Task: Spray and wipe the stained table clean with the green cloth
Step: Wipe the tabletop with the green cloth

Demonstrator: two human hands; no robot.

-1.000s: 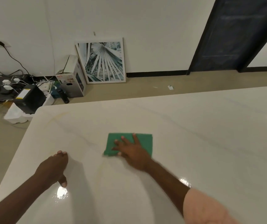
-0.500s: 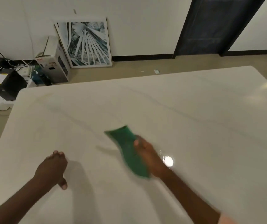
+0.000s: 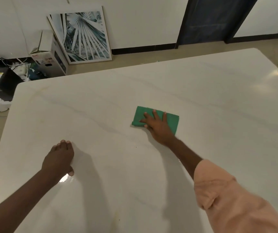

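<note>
A folded green cloth (image 3: 172, 119) lies flat near the middle of the white marble-look table (image 3: 219, 101). My right hand (image 3: 158, 126) presses down on the cloth with fingers spread, palm over its near edge. My left hand (image 3: 60, 159) rests on the table at the near left, fingers together and curled down, holding nothing. Faint yellowish streaks show on the table at the far left corner (image 3: 40, 91) and near the front edge (image 3: 116, 217). No spray bottle is in view.
Beyond the table's far left edge stand a framed palm-leaf picture (image 3: 82, 36), a cardboard box (image 3: 50, 56), a black device (image 3: 2, 83) and tangled cables on the floor. A dark doorway (image 3: 215, 17) is at the back right.
My right hand lifted the cloth off the table, swung it rightward, and now presses it flat farther right. The left hand has stayed in place on the table.
</note>
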